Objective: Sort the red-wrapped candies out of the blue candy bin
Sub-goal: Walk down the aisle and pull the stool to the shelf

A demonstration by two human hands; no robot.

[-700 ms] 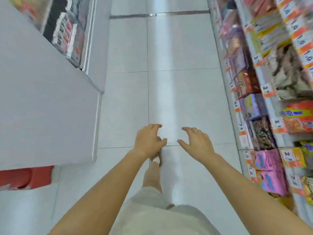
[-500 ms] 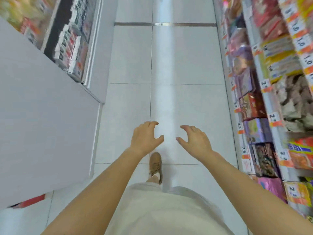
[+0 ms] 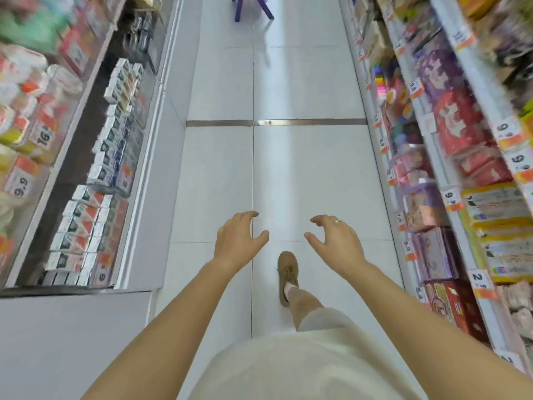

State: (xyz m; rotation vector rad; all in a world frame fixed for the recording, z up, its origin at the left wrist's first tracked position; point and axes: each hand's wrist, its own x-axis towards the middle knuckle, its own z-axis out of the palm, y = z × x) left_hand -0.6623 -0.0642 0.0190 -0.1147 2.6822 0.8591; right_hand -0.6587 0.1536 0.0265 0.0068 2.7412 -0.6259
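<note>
The landmark here is the brown shoe (image 3: 287,277), which stands on the white tiled floor (image 3: 308,174) of a shop aisle.

Far to the left of the shoe there is a shelf unit (image 3: 135,180) with rows of small white boxes (image 3: 86,226) and blurred packets above them. Closer on the left side, a plain white panel (image 3: 72,342) covers the near corner.

Just left of the shoe and a little beyond it, the left hand (image 3: 238,241) hangs over the floor. Its fingers are loosely curved and spread from the thumb, and it holds nothing.

Just right of the shoe, at the same height, the right hand (image 3: 336,241) has the same loose, half-curved shape with nothing in it. A ring (image 3: 337,221) is on one finger. The two hands are apart from each other.

Far beyond the shoe, purple legs of some furniture (image 3: 253,7) stand on the floor.

Far right of the shoe, shelves (image 3: 438,157) carry colourful packages and price tags (image 3: 451,197).

The blue candy bin and the red-wrapped candies cannot be made out in this view.
</note>
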